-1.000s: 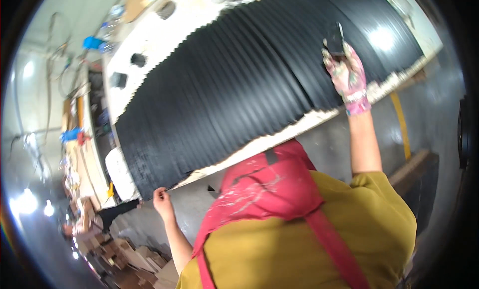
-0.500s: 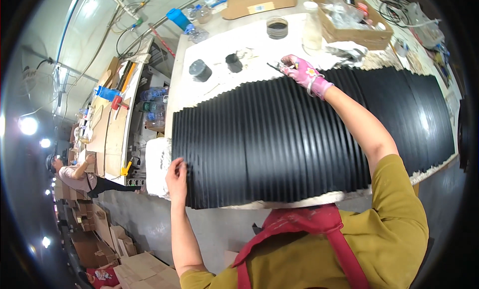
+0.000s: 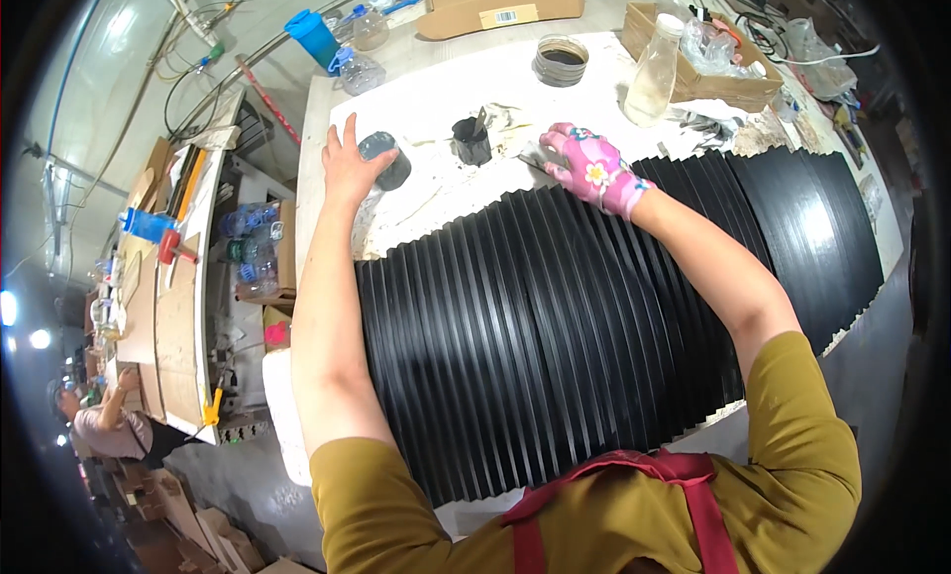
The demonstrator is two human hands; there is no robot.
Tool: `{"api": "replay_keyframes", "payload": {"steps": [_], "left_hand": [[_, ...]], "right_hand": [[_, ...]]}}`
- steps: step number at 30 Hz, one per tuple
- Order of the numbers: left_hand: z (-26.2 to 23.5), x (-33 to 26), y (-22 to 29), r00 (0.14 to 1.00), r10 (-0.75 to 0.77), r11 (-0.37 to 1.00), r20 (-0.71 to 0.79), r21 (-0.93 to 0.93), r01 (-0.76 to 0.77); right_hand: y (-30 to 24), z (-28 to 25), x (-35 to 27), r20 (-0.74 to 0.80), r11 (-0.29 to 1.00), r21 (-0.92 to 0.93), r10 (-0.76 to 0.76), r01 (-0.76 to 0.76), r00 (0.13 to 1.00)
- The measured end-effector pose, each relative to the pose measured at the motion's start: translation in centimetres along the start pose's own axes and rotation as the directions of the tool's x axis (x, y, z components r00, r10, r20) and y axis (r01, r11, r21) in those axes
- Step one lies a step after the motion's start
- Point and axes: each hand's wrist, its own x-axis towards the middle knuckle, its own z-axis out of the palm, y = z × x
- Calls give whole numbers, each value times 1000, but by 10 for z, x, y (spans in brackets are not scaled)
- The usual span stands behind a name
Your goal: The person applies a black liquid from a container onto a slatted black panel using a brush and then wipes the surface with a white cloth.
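A wide black pleated sheet [image 3: 555, 326] lies folded like an accordion across the white worktable [image 3: 416, 99]. My bare left hand [image 3: 347, 166] reaches over the sheet's far left corner, fingers spread, its palm against a small dark round jar [image 3: 388, 160]. My right hand [image 3: 591, 168], in a pink flowered glove, rests at the sheet's far edge, closed on a thin dark tool [image 3: 532, 160] whose tip touches the table. A small black cup [image 3: 473, 141] with a stick in it stands between the two hands.
Behind the cup stand a round tin of dark liquid [image 3: 561, 60] and a clear bottle [image 3: 655, 74]. A flat cardboard box [image 3: 495, 6] and a cardboard tray of bags [image 3: 708, 49] line the far edge. Another person [image 3: 99, 420] works at lower left, beyond cluttered shelves [image 3: 173, 277].
My view has tilted down over the sheet. My left hand left the sheet's near left edge and reached forward to the dark jar. My right hand stays at the far edge.
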Motion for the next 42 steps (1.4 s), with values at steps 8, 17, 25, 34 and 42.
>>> {"api": "replay_keyframes", "payload": {"steps": [8, 17, 25, 34, 42], "left_hand": [[38, 8, -1, 967, -160, 987, 199, 1, 163], [-60, -31, 47, 996, 83, 955, -44, -281, -92], [-90, -85, 88, 993, 39, 846, -109, -526, -91], [3, -50, -35, 923, -294, 952, 247, -16, 307], [-8, -62, 15, 951, -102, 994, 292, -12, 111]], "right_hand": [[-35, 18, -1, -50, 910, 361, -200, 204, 979], [-88, 34, 57, -98, 803, 519, -284, 292, 954], [-142, 33, 46, -214, 675, 669, -224, 310, 951], [-116, 37, -8, -378, 680, 624, -170, 386, 910], [-100, 21, -49, -476, 671, 574, -194, 470, 858]]}}
